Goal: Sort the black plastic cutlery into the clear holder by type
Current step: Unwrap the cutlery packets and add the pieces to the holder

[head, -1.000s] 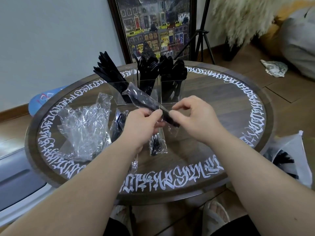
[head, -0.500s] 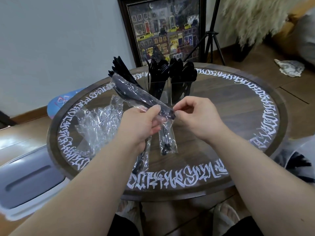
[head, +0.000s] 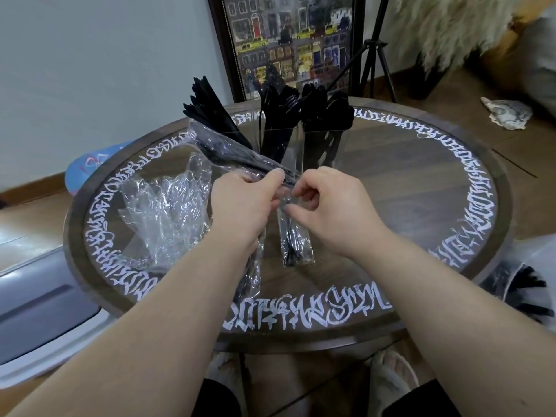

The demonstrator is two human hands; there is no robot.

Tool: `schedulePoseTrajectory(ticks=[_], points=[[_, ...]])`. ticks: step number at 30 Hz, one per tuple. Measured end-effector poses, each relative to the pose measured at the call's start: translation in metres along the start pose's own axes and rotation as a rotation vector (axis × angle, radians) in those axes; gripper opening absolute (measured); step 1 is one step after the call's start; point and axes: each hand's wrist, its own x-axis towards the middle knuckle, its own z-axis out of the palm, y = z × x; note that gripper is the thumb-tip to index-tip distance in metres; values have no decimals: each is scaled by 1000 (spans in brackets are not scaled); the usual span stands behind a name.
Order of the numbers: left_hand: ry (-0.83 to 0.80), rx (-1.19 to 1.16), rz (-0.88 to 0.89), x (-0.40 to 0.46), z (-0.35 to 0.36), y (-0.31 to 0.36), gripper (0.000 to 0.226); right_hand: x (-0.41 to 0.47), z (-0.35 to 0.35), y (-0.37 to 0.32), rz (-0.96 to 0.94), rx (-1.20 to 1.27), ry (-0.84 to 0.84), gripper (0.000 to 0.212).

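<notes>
Head camera, angled down, close over table.

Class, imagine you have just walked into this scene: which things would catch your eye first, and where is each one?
First, the two hands at the centre: the left hand and right hand both grip a clear packet of black cutlery above the round table. Behind them stands the clear holder, bristling with black cutlery. A heap of empty wrappers lies on the table's left.
</notes>
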Motion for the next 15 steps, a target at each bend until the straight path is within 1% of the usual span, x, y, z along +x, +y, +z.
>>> schedulePoseTrajectory(ticks=[2, 6, 8, 12, 15], points=[[-3, -17, -11, 2, 0, 0, 34, 1, 3, 1, 5, -6, 1, 16], [-16, -22, -16, 4, -2, -1, 26, 3, 4, 2, 35, 7, 58, 1], [-22, 15, -6, 6, -4, -2, 22, 4, 3, 3, 99, 56, 42, 5], [-42, 90, 27, 10, -7, -6, 22, 7, 3, 4, 215, 227, 31, 18], [-61, 77, 34, 11, -7, -6, 23, 9, 3, 5, 278, 377, 24, 20]])
